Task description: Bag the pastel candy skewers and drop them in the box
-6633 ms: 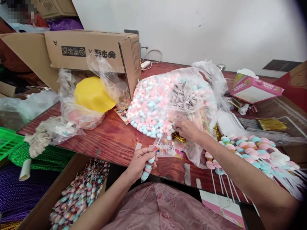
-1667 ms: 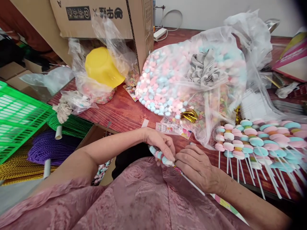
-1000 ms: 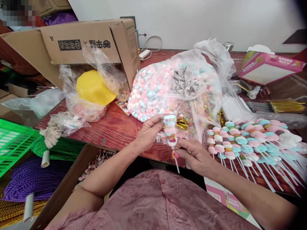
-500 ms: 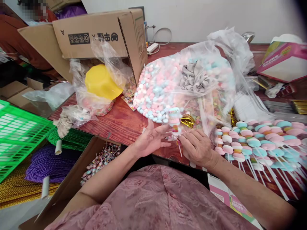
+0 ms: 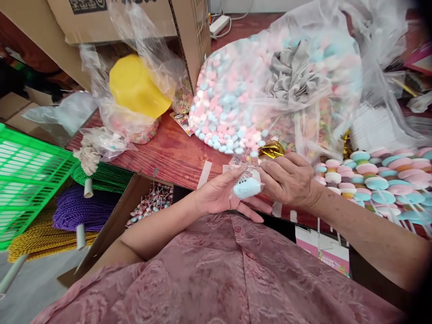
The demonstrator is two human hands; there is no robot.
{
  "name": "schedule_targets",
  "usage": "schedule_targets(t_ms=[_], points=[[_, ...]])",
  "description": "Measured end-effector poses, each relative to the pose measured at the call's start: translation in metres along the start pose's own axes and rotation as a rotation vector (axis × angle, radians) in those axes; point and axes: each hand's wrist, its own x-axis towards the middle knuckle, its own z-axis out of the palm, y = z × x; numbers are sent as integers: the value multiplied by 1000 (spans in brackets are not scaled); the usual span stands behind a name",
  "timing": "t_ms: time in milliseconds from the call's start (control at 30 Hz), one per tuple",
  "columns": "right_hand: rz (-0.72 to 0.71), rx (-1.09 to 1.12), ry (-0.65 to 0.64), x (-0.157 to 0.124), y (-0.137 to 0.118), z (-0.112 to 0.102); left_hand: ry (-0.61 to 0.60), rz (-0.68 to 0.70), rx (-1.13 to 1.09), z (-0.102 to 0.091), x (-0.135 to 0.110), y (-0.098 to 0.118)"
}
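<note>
A marshmallow skewer (image 5: 247, 187) in a clear wrapper is between my hands, its blue end turned toward me. My right hand (image 5: 288, 181) is closed, fingers curled, pinching the wrapper's side. My left hand (image 5: 219, 192) lies against the other side, thumb above and fingers stretched out below it. The skewer's stick is hidden. To the right of my right hand lie several pink, blue and white marshmallow skewers (image 5: 376, 183) on white sticks. Just beyond my hands is a bundle of gold twist ties (image 5: 272, 149).
A big clear bag of marshmallows (image 5: 226, 101) with grey gloves (image 5: 292, 74) on it fills the table's back. On the left are a yellow bowl (image 5: 137, 85), a cardboard box (image 5: 135, 27), a green crate (image 5: 30, 180) and purple cords (image 5: 81, 204). Below sits a box of small wrapped sweets (image 5: 151, 202).
The skewer, upright before, has tipped so its end faces me. My left hand has moved right and down against the wrapper. The view has tilted downward.
</note>
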Motion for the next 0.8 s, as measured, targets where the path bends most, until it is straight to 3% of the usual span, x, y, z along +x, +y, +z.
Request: schedule_targets(t_ms=[133, 267, 333, 433, 500, 600, 700, 800], points=[[-20, 60, -94, 14, 6, -2, 66, -4, -10, 6, -7, 4], [-51, 86, -118, 26, 6, -1, 194, 81, 173, 3, -9, 2], [-19, 89, -113, 31, 2, 0, 243, 185, 354, -4, -9, -2], [138, 175, -35, 37, -11, 5, 398, 460, 776, -16, -11, -6], [343, 431, 15, 39, -23, 10, 501, 630, 1087, -23, -15, -6], [756, 1141, 11, 39, -42, 22, 523, 778, 1402, -31, -21, -6], [1085, 1773, -57, 35, -57, 38, 503, 838, 1495, -38, -25, -13], [1199, 2103, -141, 32, -66, 48, 541, 818, 1440, -41, -34, -19]])
